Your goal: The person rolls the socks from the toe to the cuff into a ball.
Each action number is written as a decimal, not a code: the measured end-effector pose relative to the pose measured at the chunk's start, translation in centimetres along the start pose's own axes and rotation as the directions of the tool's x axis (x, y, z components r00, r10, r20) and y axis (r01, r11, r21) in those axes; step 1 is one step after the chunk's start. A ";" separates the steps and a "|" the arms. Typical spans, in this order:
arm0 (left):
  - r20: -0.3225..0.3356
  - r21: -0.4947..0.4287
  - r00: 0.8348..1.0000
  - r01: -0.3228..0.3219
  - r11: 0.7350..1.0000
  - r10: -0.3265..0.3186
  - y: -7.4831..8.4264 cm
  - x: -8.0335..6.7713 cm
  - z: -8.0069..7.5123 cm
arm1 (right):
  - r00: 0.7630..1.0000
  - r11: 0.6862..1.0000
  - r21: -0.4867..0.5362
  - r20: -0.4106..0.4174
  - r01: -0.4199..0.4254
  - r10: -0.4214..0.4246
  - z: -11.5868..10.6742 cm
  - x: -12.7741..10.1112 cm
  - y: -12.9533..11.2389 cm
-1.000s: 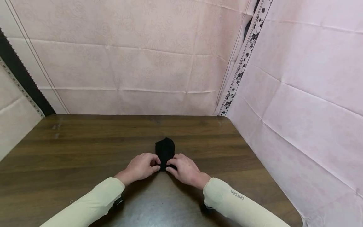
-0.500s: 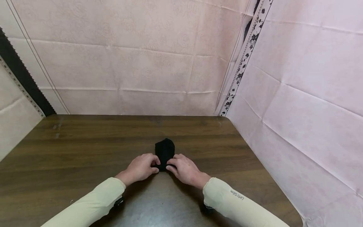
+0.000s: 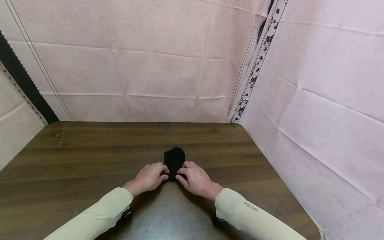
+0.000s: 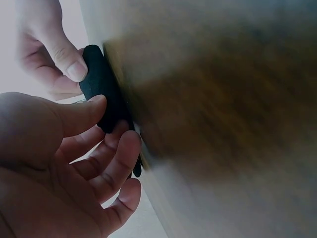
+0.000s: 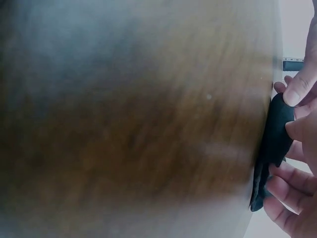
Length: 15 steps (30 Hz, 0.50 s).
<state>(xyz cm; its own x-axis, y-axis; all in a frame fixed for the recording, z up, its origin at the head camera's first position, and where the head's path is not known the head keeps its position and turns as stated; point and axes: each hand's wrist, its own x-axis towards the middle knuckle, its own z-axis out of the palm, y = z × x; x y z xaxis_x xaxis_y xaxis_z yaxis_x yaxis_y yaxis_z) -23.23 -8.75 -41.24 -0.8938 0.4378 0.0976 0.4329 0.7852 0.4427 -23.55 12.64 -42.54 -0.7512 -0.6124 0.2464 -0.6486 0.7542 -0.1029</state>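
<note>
head view: small black folded cloth (image 3: pixel 174 161) lying flat on the dark wooden tabletop (image 3: pixel 90 156), right between both hands. left hand (image 3: pixel 149 177) at the cloth's near left edge, fingers (image 3: pixel 163 169) curled in and pinching it with the thumb. right hand (image 3: pixel 194 178) mirrored at the near right edge, fingers (image 3: pixel 183 166) curled onto the cloth, thumb tucked low at the near corner. far end of the cloth poking out beyond the fingertips, uncovered. cream sleeves (image 3: pixel 246 213) running back from both wrists. pink patterned sheets (image 3: pixel 150 66) hung behind and to the right of the fingers.

left wrist view: black cloth (image 4: pixel 101 94) seen edge-on against the blurred tabletop (image 4: pixel 223 109). left hand (image 4: pixel 64 163) close by, thumb (image 4: pixel 81 114) laid on the cloth's face, fingers (image 4: pixel 121 163) bent along its lower edge. right-hand fingers (image 4: pixel 62 54) gripping the upper end from the other side.

right wrist view: black cloth (image 5: pixel 274 144) again edge-on, at the right rim of the blurred tabletop (image 5: pixel 138 119). right hand (image 5: pixel 299 144) touching it at top and bottom, fingers (image 5: pixel 285 206) bent under the lower end; exact grip hard to tell here.
</note>
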 end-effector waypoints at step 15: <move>-0.018 0.012 1.000 -0.022 1.000 0.023 -0.2 0.2 0.2 | 0.989 0.995 -0.001 -0.110 0.097 -0.096 -0.1 0.0 0.1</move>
<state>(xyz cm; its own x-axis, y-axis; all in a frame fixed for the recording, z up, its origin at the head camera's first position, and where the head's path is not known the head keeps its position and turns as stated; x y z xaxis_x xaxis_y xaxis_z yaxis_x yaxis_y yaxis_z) -23.46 -8.70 -41.45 -0.8857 0.4475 0.1233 0.4542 0.7805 0.4295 -23.62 12.70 -42.49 -0.6672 -0.6524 0.3595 -0.7181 0.6916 -0.0776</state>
